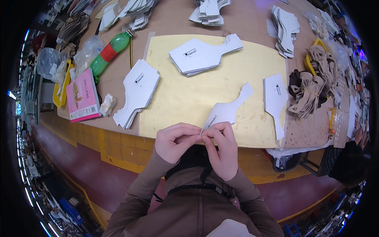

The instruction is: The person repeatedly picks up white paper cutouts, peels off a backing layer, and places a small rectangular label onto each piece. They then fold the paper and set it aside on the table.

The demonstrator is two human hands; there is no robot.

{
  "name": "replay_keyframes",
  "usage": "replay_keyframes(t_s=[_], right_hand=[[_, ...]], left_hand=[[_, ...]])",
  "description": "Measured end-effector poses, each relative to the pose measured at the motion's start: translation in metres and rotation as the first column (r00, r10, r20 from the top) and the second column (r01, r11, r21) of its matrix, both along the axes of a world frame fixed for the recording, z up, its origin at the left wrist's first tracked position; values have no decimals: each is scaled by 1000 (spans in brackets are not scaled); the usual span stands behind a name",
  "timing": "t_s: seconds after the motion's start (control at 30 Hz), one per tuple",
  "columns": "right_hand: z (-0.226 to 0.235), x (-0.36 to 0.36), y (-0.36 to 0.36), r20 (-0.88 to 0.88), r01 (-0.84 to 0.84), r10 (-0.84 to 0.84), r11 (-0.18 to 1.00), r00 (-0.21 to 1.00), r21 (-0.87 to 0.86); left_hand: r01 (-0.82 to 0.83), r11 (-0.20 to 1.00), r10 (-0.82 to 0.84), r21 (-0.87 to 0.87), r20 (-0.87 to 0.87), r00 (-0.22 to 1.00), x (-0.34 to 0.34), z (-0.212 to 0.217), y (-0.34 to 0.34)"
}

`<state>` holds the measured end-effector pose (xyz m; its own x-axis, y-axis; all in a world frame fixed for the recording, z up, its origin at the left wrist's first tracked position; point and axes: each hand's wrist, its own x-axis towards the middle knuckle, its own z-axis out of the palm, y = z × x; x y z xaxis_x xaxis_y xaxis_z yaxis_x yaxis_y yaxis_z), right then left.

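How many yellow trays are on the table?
2: one at the left beside the pink book, one at the right, partly covered by tan pieces. More might be hidden.

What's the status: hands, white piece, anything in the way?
Left hand and right hand pinching near end of white piece. Far end over yellow sheet. White stacks nearby, apart from both hands.

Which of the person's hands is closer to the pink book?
Left. The left hand is below and to the right of the pink book in the picture; the right hand is farther right.
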<state>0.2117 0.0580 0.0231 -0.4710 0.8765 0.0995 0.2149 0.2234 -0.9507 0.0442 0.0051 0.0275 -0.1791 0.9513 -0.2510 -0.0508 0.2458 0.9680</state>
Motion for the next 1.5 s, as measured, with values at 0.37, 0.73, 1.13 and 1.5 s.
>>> replay_keyframes(t_s=[0.37, 0.73, 1.13, 1.5], right_hand=[[-2, 10, 3, -163, -91, 45, 952, 986, -292], [18, 25, -11, -312, -65, -96, 882, 945, -466], [-4, 69, -4, -499, -199, -289, 671, 817, -714], [4, 95, -4, -441, -5, -493, 662, 750, -749]], left_hand=[[-118, 993, 118, 6, -138, 983, 10, 3, -3], [-1, 990, 11, 139, -76, 997, 29, 17, 7], [-308, 941, 305, 143, 48, 951, 15, -7, 18], [-404, 834, 517, 375, -275, 811, -17, -10, 37]])
